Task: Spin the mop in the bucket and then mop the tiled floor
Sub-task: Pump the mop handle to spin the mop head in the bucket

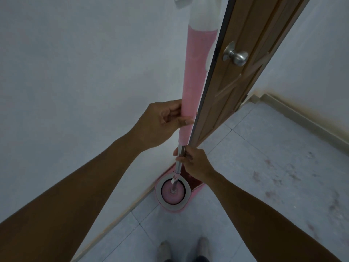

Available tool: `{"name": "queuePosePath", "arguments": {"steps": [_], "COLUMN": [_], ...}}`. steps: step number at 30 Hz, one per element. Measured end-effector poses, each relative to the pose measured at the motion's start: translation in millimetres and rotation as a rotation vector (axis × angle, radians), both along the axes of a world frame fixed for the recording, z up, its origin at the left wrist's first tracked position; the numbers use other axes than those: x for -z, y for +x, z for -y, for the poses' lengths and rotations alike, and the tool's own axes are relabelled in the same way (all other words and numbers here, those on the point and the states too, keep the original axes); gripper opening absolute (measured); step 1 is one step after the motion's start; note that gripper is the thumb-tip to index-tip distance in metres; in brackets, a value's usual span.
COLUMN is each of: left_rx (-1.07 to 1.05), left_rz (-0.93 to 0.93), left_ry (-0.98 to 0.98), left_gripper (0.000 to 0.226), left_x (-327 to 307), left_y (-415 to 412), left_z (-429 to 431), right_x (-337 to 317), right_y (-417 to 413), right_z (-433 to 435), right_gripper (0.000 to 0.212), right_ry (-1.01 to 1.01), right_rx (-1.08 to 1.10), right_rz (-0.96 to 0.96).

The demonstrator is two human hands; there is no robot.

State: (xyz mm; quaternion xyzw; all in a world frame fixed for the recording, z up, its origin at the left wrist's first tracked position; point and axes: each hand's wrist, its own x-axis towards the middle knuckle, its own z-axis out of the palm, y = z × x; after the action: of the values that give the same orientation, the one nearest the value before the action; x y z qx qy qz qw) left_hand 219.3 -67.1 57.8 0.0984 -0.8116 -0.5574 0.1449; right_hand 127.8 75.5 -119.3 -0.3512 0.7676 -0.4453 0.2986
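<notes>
Looking straight down the mop handle (196, 76) here, so it looks huge up close: pink sleeve on the upper part, white end at the very top, then a bare metal pole lower down. The left hand (164, 121) is wrapped around the bottom of the pink sleeve, fingers curled round it and thumb lying along the front. The right hand (192, 161) sits lower, fingers closed on the metal pole just under where the pink part ends, so both hands are gripping the same stick, one just above the other. The pole runs down into the bucket (174, 193), a pink one sitting on the floor right against the wall (75, 72), and the mop head (172, 191) is sitting in the round spinner basket with the pale ring around it; it reads as a pinkish disc, can't make out more than that. There's a darker red section of the bucket on the far side. A brown wooden door (243, 72) with a silver knob (236, 55) stands open just to the right of the handle. The tiled floor (264, 176) is light grey with some reddish-brown smudges off to the right. Two feet (183, 248) peek in at the bottom edge.
</notes>
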Motion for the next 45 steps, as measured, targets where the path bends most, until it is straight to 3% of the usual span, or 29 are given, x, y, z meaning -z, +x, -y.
{"name": "queuePosePath", "arguments": {"steps": [8, 14, 17, 21, 25, 32, 39, 45], "left_rx": [-0.053, -0.073, -0.059, -0.069, 0.094, 0.189, 0.061, 0.024], "left_rz": [-0.034, 0.146, 0.199, 0.148, 0.093, 0.005, 0.136, 0.256], "left_ry": [0.001, 0.197, 0.284, 0.338, 0.327, 0.312, 0.326, 0.347], "left_gripper": [0.043, 0.042, 0.042, 0.046, 0.062, 0.052, 0.037, 0.038], "left_x": [55.4, 96.4, 103.8, 84.6, 27.9, -20.8, 54.6, 116.5], "left_y": [-1.6, 3.7, 7.0, 10.2, -2.2, -20.5, -16.7, -16.6], "left_z": [-5.7, -4.3, -5.6, -0.9, -0.5, 2.6, -0.1, 1.2], "right_x": [46.3, 70.4, 68.0, 33.9, -7.4, -46.4, 36.2, 77.4], "right_y": [-0.3, 4.4, 8.8, 4.4, -11.9, -34.8, -2.5, 3.3], "right_z": [0.3, 3.5, 2.5, -0.3, -4.9, -7.9, -4.0, 5.9], "right_gripper": [0.017, 0.028, 0.034, 0.034, 0.035, 0.034, 0.022, 0.021], "right_ry": [0.053, 0.198, 0.156, 0.024, 0.038, 0.028, 0.033, 0.224], "right_rx": [0.014, 0.024, 0.069, 0.07, -0.067, -0.143, 0.051, 0.114], "right_rz": [0.105, 0.305, 0.317, 0.241, 0.127, 0.118, 0.101, 0.226]}}
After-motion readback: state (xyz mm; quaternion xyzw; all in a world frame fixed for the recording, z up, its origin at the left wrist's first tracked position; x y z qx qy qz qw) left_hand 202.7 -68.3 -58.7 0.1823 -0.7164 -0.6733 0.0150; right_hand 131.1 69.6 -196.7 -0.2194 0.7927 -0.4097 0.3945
